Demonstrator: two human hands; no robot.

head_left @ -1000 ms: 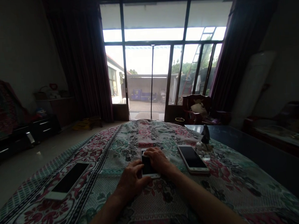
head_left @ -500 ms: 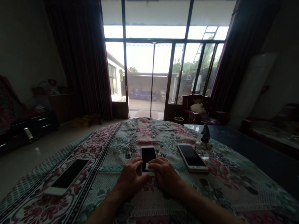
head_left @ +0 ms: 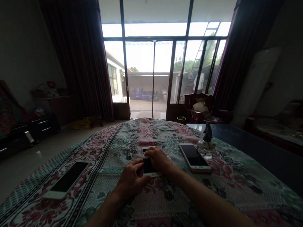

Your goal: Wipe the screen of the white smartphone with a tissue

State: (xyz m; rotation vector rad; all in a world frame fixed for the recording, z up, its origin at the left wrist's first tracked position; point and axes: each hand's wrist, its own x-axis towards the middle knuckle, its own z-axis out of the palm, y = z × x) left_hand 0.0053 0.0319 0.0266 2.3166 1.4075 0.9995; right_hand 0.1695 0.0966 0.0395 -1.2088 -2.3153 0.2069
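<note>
Bedspread [head_left: 100, 209], smartphone [head_left: 148, 167] under right hand [head_left: 157, 160], left hand [head_left: 131, 179] touching

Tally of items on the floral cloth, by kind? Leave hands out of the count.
Smartphones: 3 (left smartphone, middle smartphone, right smartphone)
Glass ornament: 1
Total: 4
Not counted: left hand and right hand, both on the middle smartphone.

Bare forearms [head_left: 205, 199] narrowing into broad left hand [head_left: 130, 180] and right hand [head_left: 157, 160]
</note>
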